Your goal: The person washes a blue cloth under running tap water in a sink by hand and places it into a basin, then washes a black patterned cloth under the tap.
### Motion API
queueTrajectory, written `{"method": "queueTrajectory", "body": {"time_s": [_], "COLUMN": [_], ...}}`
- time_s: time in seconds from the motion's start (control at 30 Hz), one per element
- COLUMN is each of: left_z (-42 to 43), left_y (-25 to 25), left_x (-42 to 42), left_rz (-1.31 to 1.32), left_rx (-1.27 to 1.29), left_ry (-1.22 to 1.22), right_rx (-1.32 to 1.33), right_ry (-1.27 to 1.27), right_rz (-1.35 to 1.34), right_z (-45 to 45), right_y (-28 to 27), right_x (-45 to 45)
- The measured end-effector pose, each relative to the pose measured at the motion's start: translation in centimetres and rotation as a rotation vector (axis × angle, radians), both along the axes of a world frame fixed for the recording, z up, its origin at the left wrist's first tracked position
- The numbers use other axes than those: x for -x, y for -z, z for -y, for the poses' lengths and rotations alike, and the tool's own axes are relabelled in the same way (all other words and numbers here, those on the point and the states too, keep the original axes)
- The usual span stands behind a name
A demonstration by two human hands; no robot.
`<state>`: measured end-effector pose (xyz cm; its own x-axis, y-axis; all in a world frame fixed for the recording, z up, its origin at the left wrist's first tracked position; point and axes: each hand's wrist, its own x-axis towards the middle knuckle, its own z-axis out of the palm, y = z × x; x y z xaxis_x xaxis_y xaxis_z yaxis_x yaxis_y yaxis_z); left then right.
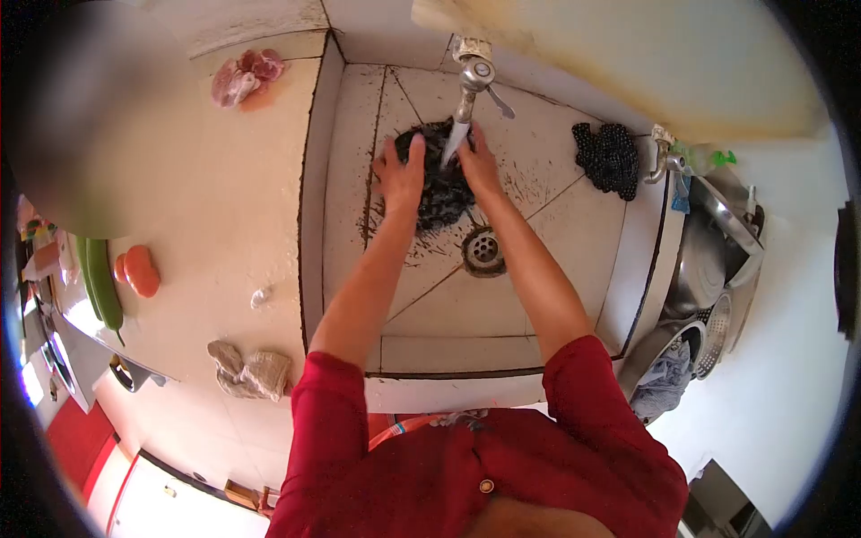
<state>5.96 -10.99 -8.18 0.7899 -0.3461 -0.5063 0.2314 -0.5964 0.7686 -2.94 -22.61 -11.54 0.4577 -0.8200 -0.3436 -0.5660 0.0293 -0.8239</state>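
Note:
A dark, wet, shaggy mass (439,197) with black strands and shreds lies on the sink floor under the tap (467,90). A pale stream runs from the spout onto it. My left hand (404,175) grips its left side, thumb over the mass and fingers at its outer edge. On the opposite side, my right hand (480,169) holds the edge close beside the stream. Whether a bowl or basket sits under the strands is hidden. Dark bits are scattered over the tiles around it. Just below and right of the mass is the drain (484,249).
A black dotted cloth (607,160) lies against the sink's right wall, near a second tap (665,160). Metal pots (700,269) and a colander (715,336) stand further right. The left counter holds raw meat (247,78), tomatoes (139,271), a long green vegetable (103,287) and a brownish cloth (249,369).

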Motion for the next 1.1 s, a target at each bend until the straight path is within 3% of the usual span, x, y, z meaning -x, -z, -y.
{"method": "queueTrajectory", "body": {"time_s": [0.07, 0.1, 0.2, 0.3, 0.5, 0.6, 0.7, 0.8, 0.83, 0.93, 1.03, 1.1], "left_z": [1.7, 1.7, -1.9, -2.9, 1.0, 1.4, -1.6, -2.7, -2.0, 1.0, 3.2, 2.6], "left_y": [-0.5, -1.2, -0.1, 3.3, 2.2, 1.2, 1.5, 4.6, 5.7, 5.1, 1.1, -2.2], "left_x": [0.1, 0.5, 2.7, 3.4, -0.4, 0.8, 3.6, 4.0, 2.2, -0.1, -0.5, -0.5], "left_rz": [-0.011, 0.153, 0.628, 0.957, 0.574, 0.763, 0.698, 0.846, 0.845, 0.675, 0.414, 0.625], "left_rx": [0.093, 0.164, 0.382, 0.367, 0.005, 0.197, 0.378, 0.390, 0.142, 0.158, -0.234, 0.058], "left_ry": [0.026, 0.017, 0.281, 0.341, 0.512, 0.140, 0.201, 0.244, 0.476, 0.444, 0.460, 0.463], "right_rx": [-0.190, -0.288, 0.521, 0.806, 0.377, 0.678, 0.585, 0.743, 0.664, 0.540, 0.522, 0.244], "right_ry": [-0.057, -0.092, -0.030, -0.194, -0.237, -0.077, 0.009, -0.150, -0.212, -0.204, -0.165, 0.096], "right_rz": [-0.013, -0.016, 0.271, 0.227, -0.207, -0.078, 0.291, 0.346, 0.222, 0.050, -0.090, 0.281], "right_z": [-0.2, -0.4, -6.1, -6.3, -2.4, -4.2, -7.8, -7.3, -6.2, -3.2, -2.2, -1.4], "right_y": [-2.9, -3.7, -2.3, 0.2, 0.9, -0.8, -1.3, 1.4, 2.2, 1.8, 1.0, -1.5], "right_x": [-1.3, -1.9, 0.7, 2.5, -1.2, -1.2, 1.8, 2.3, 1.9, -0.8, -2.0, -2.0]}}
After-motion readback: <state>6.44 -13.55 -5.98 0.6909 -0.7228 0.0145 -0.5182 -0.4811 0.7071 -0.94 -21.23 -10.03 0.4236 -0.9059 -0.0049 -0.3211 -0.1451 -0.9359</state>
